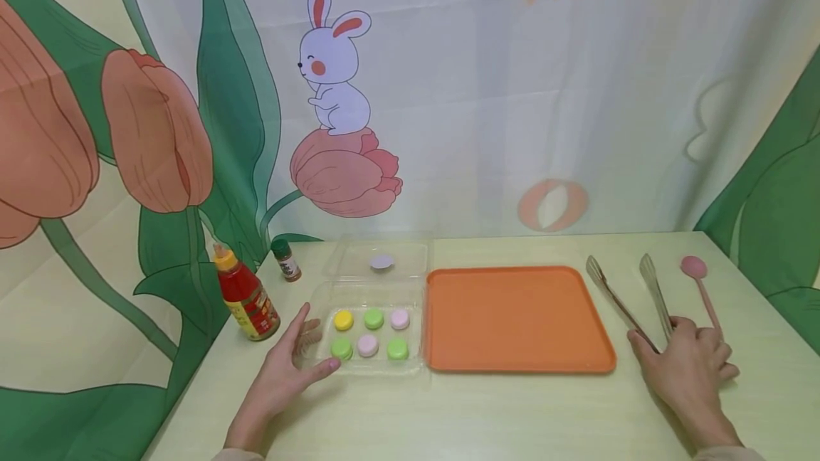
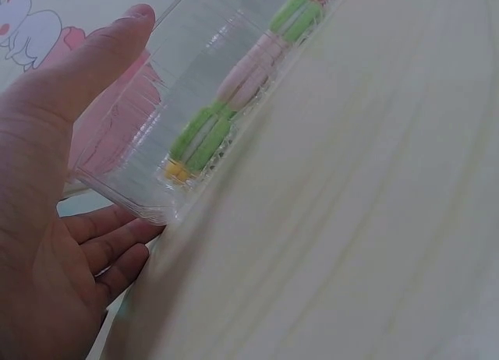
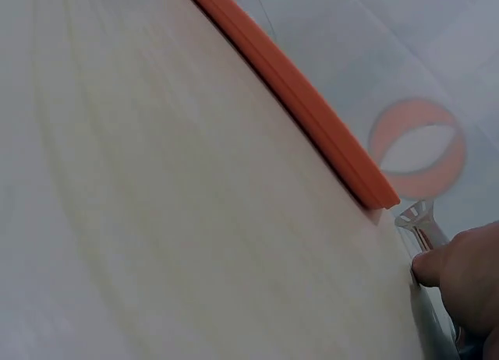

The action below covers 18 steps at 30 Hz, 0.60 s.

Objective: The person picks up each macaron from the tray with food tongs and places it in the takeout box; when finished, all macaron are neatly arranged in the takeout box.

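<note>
Macarons (image 1: 368, 346) in yellow, green and pale pink lie in two rows in a clear plastic box (image 1: 410, 368) with its lid (image 1: 349, 262) folded back. My left hand (image 1: 282, 375) is at the box's left end, thumb by the front corner and fingers along the side. In the left wrist view, the left hand's (image 2: 47, 181) fingertips reach the box's lower corner, with the thumb extended above. On the right, my right hand (image 1: 688, 372) holds metal tongs (image 1: 618, 301), thumb on one arm and fingers at the other. Their arms are spread and point away from me.
Between the hands lies an orange tray (image 1: 519, 319). A pink ladle (image 1: 701, 283) is just right of the tongs, its handle running to the right hand. At the left stand a red sauce bottle (image 1: 246, 297) and a small green-capped jar (image 1: 285, 260). A printed curtain (image 1: 461, 126) hangs behind.
</note>
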Available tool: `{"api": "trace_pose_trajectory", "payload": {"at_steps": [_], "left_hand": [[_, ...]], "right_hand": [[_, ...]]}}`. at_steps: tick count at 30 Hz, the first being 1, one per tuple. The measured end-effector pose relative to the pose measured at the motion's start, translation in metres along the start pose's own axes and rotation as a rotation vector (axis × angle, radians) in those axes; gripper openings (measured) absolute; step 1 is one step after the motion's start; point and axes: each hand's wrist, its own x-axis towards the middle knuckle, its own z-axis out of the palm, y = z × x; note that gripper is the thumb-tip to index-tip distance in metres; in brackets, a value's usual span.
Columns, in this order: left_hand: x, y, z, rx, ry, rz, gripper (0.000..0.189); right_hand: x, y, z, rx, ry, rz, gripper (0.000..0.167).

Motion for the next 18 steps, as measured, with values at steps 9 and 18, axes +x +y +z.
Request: {"api": "trace_pose_trajectory", "payload": {"at_steps": [9,18], "left_hand": [[0.000,-0.001,0.000,-0.006,-0.005,0.004,0.123],[0.001,-0.003,-0.001,-0.007,-0.007,0.008,0.123]], "right_hand": [[-0.001,-0.001,-0.001,-0.044,-0.019,0.004,0.086],[-0.006,-0.010,-0.005,-0.042,-0.014,0.020,0.091]]}}
